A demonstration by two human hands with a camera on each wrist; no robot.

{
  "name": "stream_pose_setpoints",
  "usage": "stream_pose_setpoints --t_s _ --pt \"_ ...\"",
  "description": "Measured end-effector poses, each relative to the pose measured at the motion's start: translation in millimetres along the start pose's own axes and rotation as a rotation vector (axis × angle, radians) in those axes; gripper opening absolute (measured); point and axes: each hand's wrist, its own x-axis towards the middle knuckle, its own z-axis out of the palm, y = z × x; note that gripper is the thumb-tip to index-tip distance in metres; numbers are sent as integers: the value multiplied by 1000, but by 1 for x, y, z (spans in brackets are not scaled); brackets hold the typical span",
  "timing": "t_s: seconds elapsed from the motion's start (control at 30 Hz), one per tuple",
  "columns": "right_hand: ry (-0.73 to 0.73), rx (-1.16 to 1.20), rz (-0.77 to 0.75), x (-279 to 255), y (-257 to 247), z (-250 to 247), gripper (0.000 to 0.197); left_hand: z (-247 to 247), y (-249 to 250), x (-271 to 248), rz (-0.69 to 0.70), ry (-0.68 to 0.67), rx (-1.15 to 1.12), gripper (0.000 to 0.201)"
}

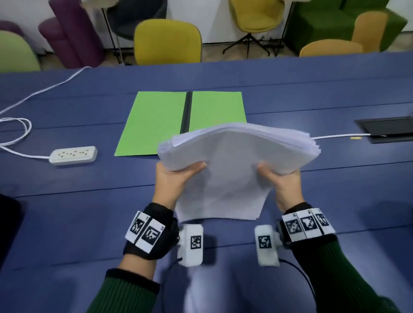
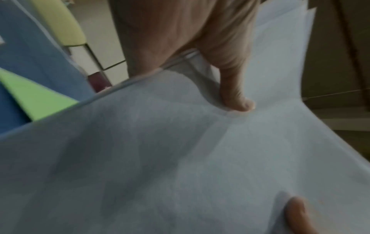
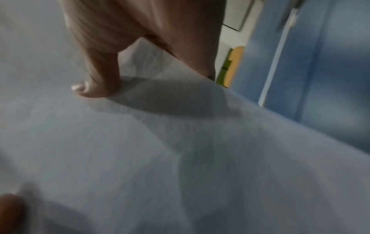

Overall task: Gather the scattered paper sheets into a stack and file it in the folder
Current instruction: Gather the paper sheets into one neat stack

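A thick stack of white paper sheets [image 1: 234,164] is lifted above the blue table, its far end fanned out and its near edge hanging down. My left hand [image 1: 178,179] grips the stack's left side, thumb on top. My right hand [image 1: 281,178] grips its right side the same way. The stack [image 2: 180,158] fills the left wrist view, with my thumb pressed on the top sheet. In the right wrist view the stack [image 3: 180,158] bends under my right thumb. The green folder [image 1: 158,123] lies open and flat on the table just beyond the stack, black spine in its middle.
A white power strip [image 1: 74,155] with a looping white cable [image 1: 12,123] lies at the left. A black tablet [image 1: 395,128] with a white cable sits at the right edge. Coloured chairs [image 1: 168,41] stand beyond the blue table [image 1: 84,210].
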Motion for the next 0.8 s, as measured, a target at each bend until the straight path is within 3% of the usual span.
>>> stream_pose_setpoints --t_s 0.07,0.13,0.17,0.2,0.27,0.33,0.37,0.43,0.5,0.53,0.6,0.63,0.7,0.77,0.8 --pt "-26 -21 -10 9 -12 -6 19 -12 2 7 52 14 -52 33" --pt "-58 -46 -5 15 -12 -9 14 -22 -3 13 53 -22 -95 66" --pt "-64 -58 -7 15 -6 -6 22 -20 -7 13 30 -54 -95 72" --pt "-57 -53 -3 13 0 0 28 -14 -11 13 -1 -31 -77 62" --pt "20 33 20 12 5 16 21 2 -8 13 -49 83 -47 29" --pt "15 59 14 14 -5 22 14 6 -1 11 -21 164 -43 22" --pt "-14 36 -6 17 -10 18 17 0 1 11 21 187 -60 27" --pt "-97 -34 -38 25 -12 5 34 -15 -2 14 76 122 -88 66" --pt "-155 -100 6 29 -9 6 51 -21 -7 15 29 22 -54 90" --pt "-137 -107 32 30 -4 13 54 -16 -7 17 9 5 -34 80" --pt "-5 -34 52 32 -1 27 31 -2 1 22 -5 83 -48 37" --pt "37 -1 36 31 -6 32 24 1 9 23 11 111 -50 27" --pt "63 7 -21 33 -17 28 26 -4 21 27 88 116 -23 39" --pt "-15 0 -66 32 -23 13 25 -20 20 28 143 42 36 73" --pt "-61 -4 -46 30 -20 7 37 -27 13 27 116 3 59 88"
